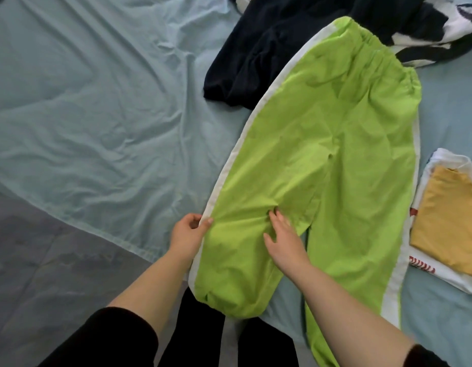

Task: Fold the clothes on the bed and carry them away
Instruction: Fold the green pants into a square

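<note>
A pair of lime green trousers [335,154] lies spread flat on the pale blue bed sheet [97,102]. It reaches from the gathered elastic waistband at 1 o'clock down to the leg ends at 5 and 6 o'clock. The cloth looks thin, smooth and a little crisp, with fine creases, and a white stripe runs along the outer seam of each leg. The left hand [191,229], near 6 o'clock, pinches the white stripe at the outer edge of one leg between thumb and curled fingers. The right hand [279,234] lies just beside it on the same leg, with fingers spread and almost straight, and presses the fabric down. Small wrinkles gather at its fingertips. Both forearms are bare, with black sleeves pushed up. At 12 o'clock a dark navy garment [256,49], soft and heavy in look, lies crumpled and partly under the upper edge of the trousers. Behind it, at 1 o'clock, there is a black and white patterned garment [441,22], also in a heap. At 3 o'clock a mustard yellow garment [452,221], folded to a flat rectangle, rests on a folded white garment [425,271] with red print. At 8 o'clock the sheet ends and a grey quilted surface [44,260] shows.
</note>
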`<state>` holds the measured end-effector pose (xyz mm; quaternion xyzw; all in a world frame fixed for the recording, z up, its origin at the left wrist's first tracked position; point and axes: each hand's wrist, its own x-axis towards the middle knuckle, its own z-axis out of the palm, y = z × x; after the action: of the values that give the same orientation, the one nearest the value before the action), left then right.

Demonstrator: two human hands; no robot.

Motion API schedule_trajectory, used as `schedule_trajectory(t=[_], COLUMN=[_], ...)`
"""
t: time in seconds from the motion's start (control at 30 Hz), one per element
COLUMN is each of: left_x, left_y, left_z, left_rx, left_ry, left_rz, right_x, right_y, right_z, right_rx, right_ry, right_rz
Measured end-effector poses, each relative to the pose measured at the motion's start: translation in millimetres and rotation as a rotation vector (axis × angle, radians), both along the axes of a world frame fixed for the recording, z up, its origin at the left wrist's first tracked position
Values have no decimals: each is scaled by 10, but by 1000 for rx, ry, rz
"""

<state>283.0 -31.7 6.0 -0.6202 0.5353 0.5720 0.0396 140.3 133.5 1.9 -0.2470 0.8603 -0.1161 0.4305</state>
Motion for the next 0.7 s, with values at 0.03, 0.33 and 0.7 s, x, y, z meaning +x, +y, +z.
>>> schedule_trajectory(t=[0.03,0.33,0.7], left_x=[17,-172,-633], left_y=[-20,534,1889], left_z=[14,329,552], left_rx=[35,109,198], left_ry=[7,177,240], left_rz=[-37,-418,-767], right_x=[29,240,-714], right_y=[-22,-480,851], right_z=[-2,335,466], right_rx=[23,-236,-317], right_ry=[3,-374,-86], right_rz=[7,-503,-774])
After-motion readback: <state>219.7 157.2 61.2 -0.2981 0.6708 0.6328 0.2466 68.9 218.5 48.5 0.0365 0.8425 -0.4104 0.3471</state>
